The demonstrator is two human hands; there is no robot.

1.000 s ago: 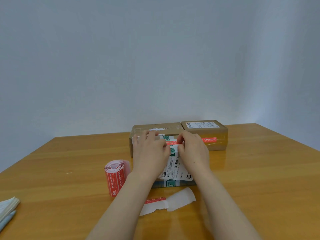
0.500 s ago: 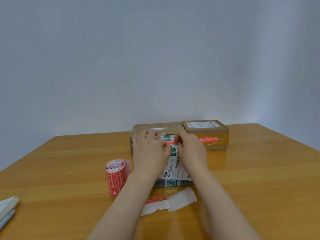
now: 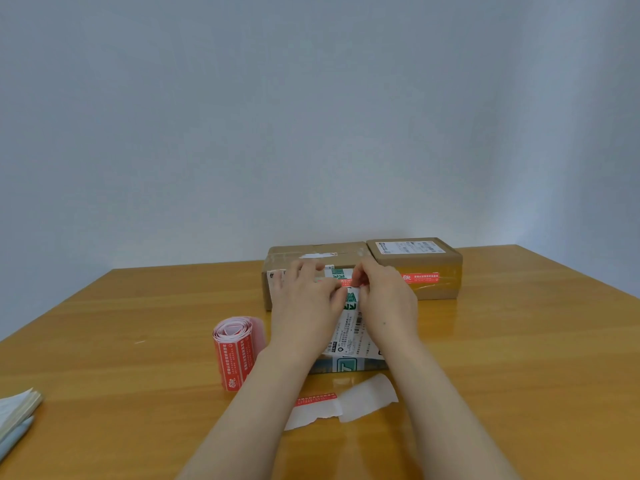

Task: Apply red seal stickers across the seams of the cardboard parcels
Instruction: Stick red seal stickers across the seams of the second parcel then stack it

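On near parcel (image 3: 349,336), left hand (image 3: 304,306), right hand (image 3: 388,303), pinching red sticker (image 3: 346,283)

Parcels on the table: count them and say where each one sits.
3. A printed parcel lies nearest, under both hands; a taped brown parcel sits behind it; a brown parcel with a red seal sticker is back right. None seems hidden.

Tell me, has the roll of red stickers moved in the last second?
No. The sticker roll stands in the same spot on the table, left of the left hand and the near parcel.
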